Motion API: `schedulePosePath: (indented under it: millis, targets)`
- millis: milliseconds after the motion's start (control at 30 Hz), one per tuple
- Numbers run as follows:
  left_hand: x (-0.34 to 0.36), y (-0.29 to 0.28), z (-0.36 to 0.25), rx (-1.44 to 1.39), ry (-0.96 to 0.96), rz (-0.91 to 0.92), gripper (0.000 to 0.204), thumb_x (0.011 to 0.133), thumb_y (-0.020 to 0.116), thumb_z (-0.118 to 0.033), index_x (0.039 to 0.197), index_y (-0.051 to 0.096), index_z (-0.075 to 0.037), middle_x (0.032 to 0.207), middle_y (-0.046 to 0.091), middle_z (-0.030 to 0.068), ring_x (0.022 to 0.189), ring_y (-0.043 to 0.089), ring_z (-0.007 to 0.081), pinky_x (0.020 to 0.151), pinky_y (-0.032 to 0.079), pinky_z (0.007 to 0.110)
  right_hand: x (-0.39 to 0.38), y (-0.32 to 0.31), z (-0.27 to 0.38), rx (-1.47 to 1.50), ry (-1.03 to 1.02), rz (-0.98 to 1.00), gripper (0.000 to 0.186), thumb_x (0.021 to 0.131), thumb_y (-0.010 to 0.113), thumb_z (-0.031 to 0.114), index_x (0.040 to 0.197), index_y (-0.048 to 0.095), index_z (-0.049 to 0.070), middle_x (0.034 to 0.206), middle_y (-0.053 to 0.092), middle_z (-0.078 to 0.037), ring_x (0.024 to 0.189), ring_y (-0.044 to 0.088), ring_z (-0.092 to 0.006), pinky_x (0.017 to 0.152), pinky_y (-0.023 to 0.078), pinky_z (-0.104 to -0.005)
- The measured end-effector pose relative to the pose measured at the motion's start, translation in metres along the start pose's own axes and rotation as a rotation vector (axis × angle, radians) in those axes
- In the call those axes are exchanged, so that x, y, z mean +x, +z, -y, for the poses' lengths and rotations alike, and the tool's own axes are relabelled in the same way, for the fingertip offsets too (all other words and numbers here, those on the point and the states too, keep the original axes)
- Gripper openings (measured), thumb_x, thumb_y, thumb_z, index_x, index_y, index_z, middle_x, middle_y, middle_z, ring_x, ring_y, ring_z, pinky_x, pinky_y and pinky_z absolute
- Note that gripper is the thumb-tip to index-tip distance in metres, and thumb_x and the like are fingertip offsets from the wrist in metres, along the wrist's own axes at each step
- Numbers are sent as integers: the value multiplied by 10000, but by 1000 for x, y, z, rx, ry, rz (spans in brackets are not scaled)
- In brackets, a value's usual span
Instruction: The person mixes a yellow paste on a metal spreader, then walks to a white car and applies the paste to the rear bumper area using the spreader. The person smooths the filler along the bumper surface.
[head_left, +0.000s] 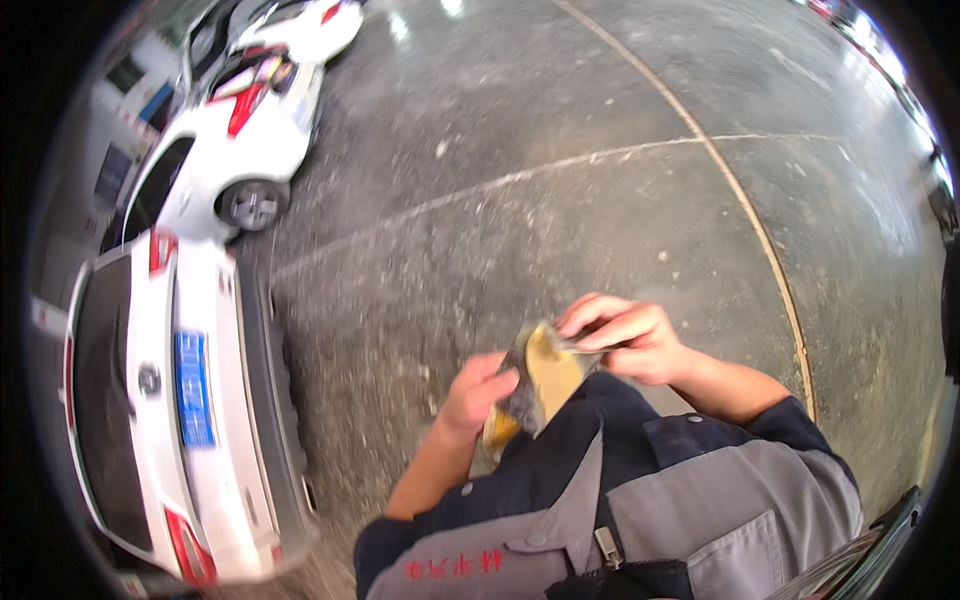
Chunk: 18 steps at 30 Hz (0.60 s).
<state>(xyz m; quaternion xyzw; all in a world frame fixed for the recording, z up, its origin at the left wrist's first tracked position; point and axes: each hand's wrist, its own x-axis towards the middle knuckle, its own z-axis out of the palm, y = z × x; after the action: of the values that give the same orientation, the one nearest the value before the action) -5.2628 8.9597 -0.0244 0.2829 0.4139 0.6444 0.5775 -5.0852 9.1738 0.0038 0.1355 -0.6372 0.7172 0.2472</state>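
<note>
In front of my body I hold a bent sheet [556, 376], pale yellow on one face and dark grey on the other, somewhat like sandpaper; blur hides its exact kind. My left hand [474, 391] is closed on its grey left part, with the thumb lying on top. Below those fingers shows a deeper yellow piece [500, 430]; whether it belongs to the same sheet I cannot tell. At the upper right edge, my right hand [633, 337] pinches the sheet between thumb and fingers.
A white car [215, 400] with a blue plate stands close on the left, its rear toward me. Beyond it is another white car [200, 180] with an open rear. Painted lines [740, 190] cross the grey concrete floor [420, 270].
</note>
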Motion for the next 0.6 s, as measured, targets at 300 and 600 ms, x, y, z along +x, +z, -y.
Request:
schedulePosePath:
  millis: [300, 600]
  targets:
    - [173, 4, -61, 865, 226, -260, 223, 974, 565, -91, 1101, 673, 57, 934, 704, 47, 859, 642, 139, 795, 515, 312, 81, -165, -4, -894, -216, -15, 338, 766, 699, 56, 1088, 764, 133, 1188, 679, -49, 1148, 598, -272, 1038, 428, -470]
    - [368, -51, -105, 513, 70, -323, 367, 1033, 594, -251, 1168, 644, 86, 991, 679, 160, 864, 630, 223, 756, 516, 376, 126, -274, -55, -1072, -293, -195, 358, 772, 679, 55, 1120, 742, 111, 1223, 655, -78, 1153, 584, -288, 1012, 424, -481]
